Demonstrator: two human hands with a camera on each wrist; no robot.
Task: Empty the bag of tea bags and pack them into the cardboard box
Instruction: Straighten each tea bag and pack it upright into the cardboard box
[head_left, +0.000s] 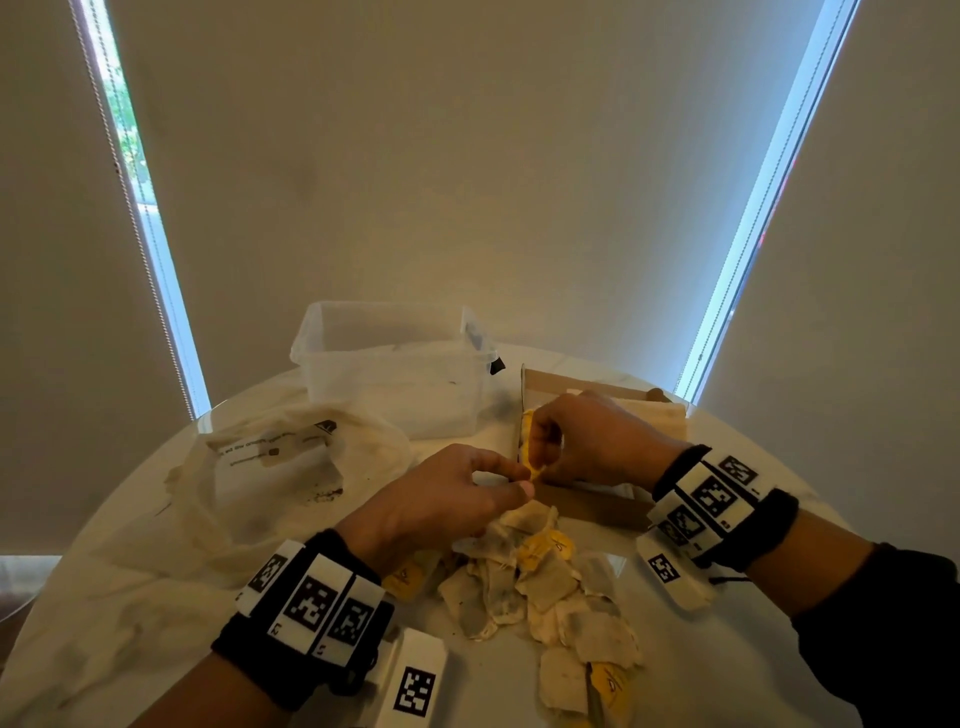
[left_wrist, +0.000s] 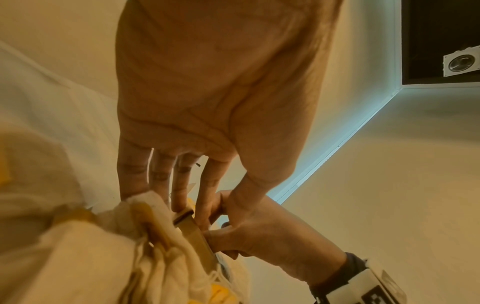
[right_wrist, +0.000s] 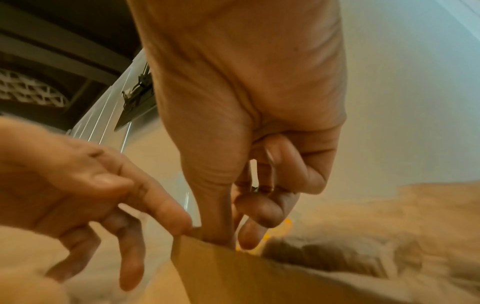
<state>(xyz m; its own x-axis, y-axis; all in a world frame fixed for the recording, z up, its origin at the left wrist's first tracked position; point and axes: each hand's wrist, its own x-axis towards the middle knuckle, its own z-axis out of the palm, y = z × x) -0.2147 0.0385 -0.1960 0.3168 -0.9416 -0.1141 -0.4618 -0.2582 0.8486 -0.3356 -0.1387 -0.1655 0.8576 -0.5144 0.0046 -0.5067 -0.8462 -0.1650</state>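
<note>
touching box edge: both hands

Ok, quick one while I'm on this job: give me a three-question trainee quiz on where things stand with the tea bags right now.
1. True or false: the loose tea bags lie in a pile on the table in front of the cardboard box.
2. Which container stands behind the crumpled bag? A) a metal pot B) a clear plastic tub C) a wicker basket
3. Fill in: the right hand is at the near-left corner of the ____, with the left hand meeting it there.

Key: 1 true; 2 B; 3 cardboard box.
</note>
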